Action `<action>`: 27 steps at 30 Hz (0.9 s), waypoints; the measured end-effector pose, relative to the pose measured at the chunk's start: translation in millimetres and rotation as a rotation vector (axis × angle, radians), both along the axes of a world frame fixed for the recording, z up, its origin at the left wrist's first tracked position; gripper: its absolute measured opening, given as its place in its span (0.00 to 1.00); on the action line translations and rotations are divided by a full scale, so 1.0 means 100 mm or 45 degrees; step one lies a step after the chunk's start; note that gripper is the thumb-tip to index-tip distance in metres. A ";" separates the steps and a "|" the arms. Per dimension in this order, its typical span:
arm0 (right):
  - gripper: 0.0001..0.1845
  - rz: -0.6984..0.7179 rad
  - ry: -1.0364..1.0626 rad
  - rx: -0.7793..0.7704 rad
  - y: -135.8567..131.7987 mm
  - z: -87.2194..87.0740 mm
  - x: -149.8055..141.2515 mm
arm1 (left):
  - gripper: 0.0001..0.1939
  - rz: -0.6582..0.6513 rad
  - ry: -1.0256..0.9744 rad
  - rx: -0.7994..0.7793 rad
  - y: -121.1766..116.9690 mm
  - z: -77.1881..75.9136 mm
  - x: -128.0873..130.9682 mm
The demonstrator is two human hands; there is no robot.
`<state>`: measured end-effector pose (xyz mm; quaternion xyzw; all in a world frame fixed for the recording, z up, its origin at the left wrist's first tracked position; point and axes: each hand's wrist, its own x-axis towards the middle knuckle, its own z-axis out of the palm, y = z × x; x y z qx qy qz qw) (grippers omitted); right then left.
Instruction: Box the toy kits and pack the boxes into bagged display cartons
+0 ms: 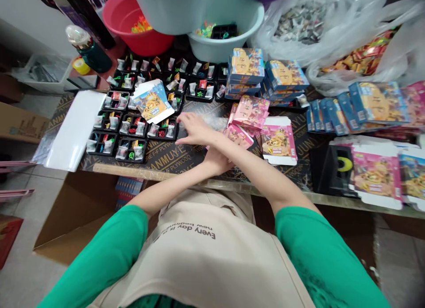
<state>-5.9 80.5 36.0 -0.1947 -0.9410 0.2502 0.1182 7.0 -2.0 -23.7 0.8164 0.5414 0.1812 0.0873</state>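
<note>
My right forearm crosses over my left one. My right hand (193,130) has its fingers apart, holds nothing, and is beside a black compartment tray (162,137) of small wrapped pieces. Partly covered by my right wrist, my left hand (217,160) grips a small pink printed box (240,136); its fingertips are hidden. Behind that box lie more pink boxes (251,109). A flattened pink carton (279,142) is to the right. Several filled black trays (132,149) stand at the left, with flat blue cartons (152,102) lying on top of some.
Stacked blue boxes (247,65) stand behind the pink ones. A black tape dispenser (334,171) and flat cartons (376,173) are at the right. A red tub (133,33), pale tubs (229,47) and plastic bags (322,71) line the back. White sheets (75,131) lie left.
</note>
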 end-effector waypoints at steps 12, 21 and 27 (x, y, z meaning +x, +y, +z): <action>0.41 0.086 -0.266 0.255 0.00 -0.31 -0.71 | 0.33 0.336 -0.180 -0.269 0.17 0.07 0.07; 0.38 0.330 -0.170 0.117 -0.04 -0.11 -0.10 | 0.49 -0.218 0.210 -0.722 -0.25 0.32 -0.32; 0.41 0.128 0.041 0.113 0.14 0.42 0.72 | 0.48 -0.256 0.303 -0.564 -0.15 0.33 -0.25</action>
